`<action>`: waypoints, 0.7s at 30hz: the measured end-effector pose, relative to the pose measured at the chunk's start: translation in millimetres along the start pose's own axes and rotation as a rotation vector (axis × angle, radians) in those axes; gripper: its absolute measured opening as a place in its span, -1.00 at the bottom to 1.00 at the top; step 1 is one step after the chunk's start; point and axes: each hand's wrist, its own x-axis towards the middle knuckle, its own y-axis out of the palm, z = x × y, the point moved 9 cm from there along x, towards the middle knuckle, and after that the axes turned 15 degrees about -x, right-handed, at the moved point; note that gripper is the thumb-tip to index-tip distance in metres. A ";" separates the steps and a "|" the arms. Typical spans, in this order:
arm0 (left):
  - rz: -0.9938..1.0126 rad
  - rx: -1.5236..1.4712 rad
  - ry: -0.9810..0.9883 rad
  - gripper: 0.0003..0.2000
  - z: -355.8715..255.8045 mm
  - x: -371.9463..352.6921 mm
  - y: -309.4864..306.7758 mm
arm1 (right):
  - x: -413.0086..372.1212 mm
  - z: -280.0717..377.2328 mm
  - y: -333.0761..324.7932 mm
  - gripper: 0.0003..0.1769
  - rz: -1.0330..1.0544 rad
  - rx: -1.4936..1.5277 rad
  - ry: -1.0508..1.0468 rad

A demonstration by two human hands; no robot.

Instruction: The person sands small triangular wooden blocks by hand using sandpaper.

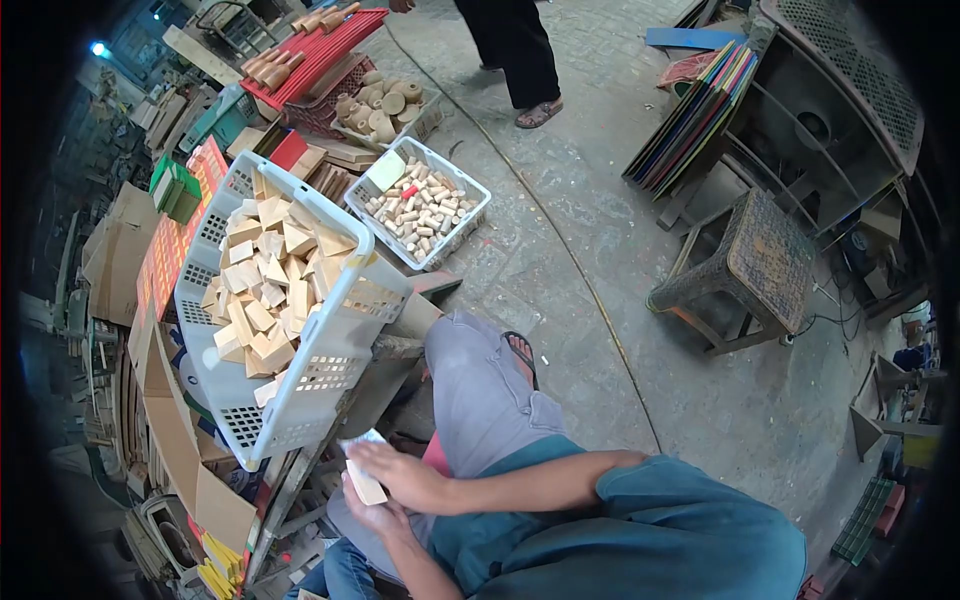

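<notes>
My left hand [378, 512], low in the view over my lap, is closed round a pale wooden block [366, 484]. My right hand [405, 476] lies across the top of the block, its fingers bent over a thin whitish-blue sheet [364, 440]. The sheet is slightly blurred and I cannot make out its exact kind. Just beyond my hands, a large light-blue plastic crate [330, 362] stands tilted, heaped with wooden blocks [262, 285] of similar pale wood.
A smaller basket [480, 205] holds short wooden cylinders [425, 215]. Behind it are a crate of rounded wooden pieces [385, 105] and a red rack [320, 60] with turned handles. A stool [770, 250] stands right; a cable [560, 240] crosses the floor. A person in black trousers [510, 50] stands beyond.
</notes>
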 end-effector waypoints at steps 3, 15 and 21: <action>0.061 -0.252 -0.242 -0.56 38.6 24.5 -92.9 | -16.7 24.2 4.8 -0.45 -0.017 0.056 -0.196; -0.265 -0.038 -0.043 -0.60 14.7 4.1 -23.7 | -4.9 -14.9 31.2 -0.55 0.113 0.006 -0.009; -0.222 -0.047 -0.066 -0.60 14.2 11.1 -20.9 | -29.4 20.3 27.8 -0.53 0.111 0.012 -0.172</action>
